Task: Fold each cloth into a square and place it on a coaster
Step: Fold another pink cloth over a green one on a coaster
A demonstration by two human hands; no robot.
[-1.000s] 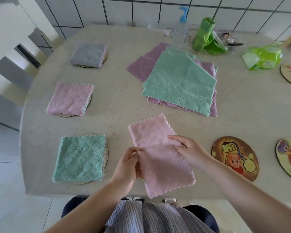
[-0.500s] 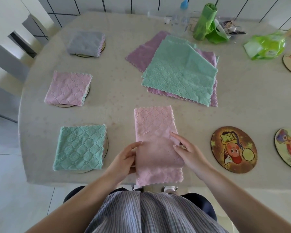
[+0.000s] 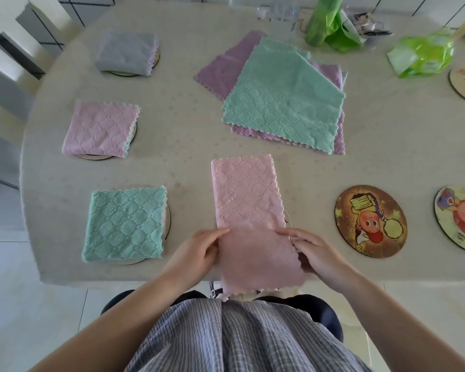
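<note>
Hands, two, bare, at the near table edge. Left hand (image 3: pixel 199 251): fingers curled, pinching the left margin of the pink cloth (image 3: pixel 249 200). Right hand (image 3: pixel 310 249): fingers curled, pinching the right margin of the same cloth. Pink cloth: a long strip, already halved lengthwise; far half flat on the table (image 3: pixel 293 183), near half draped over the edge toward the lap.

Step in hand, by judgement: second fold, strip to square. Next move calls for bringing the near end up onto the far end, edges matched, then carrying the square to a bare coaster.

Nearest bare coaster: cartoon coaster (image 3: pixel 371 221), right of the cloth, apart from it.

Finished: green square (image 3: pixel 125 224), pink square (image 3: pixel 101 128), grey square (image 3: pixel 126 53), each on a coaster.

Awaiting: unfolded stack (image 3: pixel 282 103), green over purple, beyond the strip.
</note>
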